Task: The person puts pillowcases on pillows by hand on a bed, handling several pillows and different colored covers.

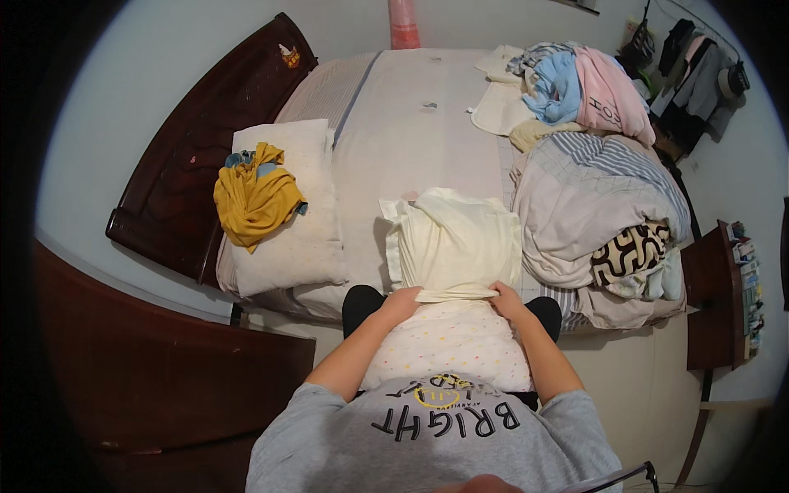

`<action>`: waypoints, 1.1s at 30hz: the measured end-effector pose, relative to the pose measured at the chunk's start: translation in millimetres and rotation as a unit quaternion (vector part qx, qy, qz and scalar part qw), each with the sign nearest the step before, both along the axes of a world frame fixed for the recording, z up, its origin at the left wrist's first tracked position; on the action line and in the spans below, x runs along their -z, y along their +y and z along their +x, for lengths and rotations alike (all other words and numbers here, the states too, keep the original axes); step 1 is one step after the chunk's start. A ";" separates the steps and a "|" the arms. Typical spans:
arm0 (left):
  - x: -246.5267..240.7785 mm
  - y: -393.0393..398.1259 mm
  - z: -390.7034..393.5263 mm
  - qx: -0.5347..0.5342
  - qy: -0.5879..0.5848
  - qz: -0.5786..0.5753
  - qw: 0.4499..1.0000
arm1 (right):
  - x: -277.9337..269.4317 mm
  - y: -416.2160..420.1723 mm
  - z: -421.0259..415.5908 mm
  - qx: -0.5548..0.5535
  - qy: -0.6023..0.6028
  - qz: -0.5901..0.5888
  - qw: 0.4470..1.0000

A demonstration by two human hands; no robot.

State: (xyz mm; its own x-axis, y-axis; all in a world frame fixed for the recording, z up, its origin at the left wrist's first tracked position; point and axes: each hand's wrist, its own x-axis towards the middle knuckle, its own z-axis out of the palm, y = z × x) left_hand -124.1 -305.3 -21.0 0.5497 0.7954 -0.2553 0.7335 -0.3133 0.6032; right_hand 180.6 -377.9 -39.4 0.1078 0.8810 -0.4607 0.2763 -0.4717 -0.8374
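A cream pillowcase (456, 243) lies partly over a white pillow with small coloured dots (453, 345), whose uncovered end rests against my torso and lap. My left hand (402, 303) grips one side of the pillowcase's gathered opening edge. Opposite it, my right hand (506, 301) grips the other side of that edge. The far part of the pillowcase, with its flanged border, rests on the bed sheet (419, 142). How far the pillow reaches inside the case is hidden by the cloth.
On the left, another white pillow (296, 246) carries a crumpled mustard garment (256, 203) beside the dark wooden headboard (203, 142). A bunched quilt (561, 203) and a pile of blue and pink cloth (573, 86) lie on the right. A wooden shelf (715, 302) stands far right.
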 end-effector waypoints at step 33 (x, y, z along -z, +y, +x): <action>-84.0 -29.8 62.4 0.034 -0.074 0.067 0.994 | -53.1 10.4 -10.5 0.341 0.358 0.177 0.851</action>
State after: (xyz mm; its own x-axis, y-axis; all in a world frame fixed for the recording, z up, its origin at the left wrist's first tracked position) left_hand -61.6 -335.2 63.0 0.6270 0.7766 -0.0615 0.6140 -0.4441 0.6525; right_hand 170.0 -367.4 13.6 0.4530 0.8230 -0.3427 -0.6022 -0.0010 -0.7984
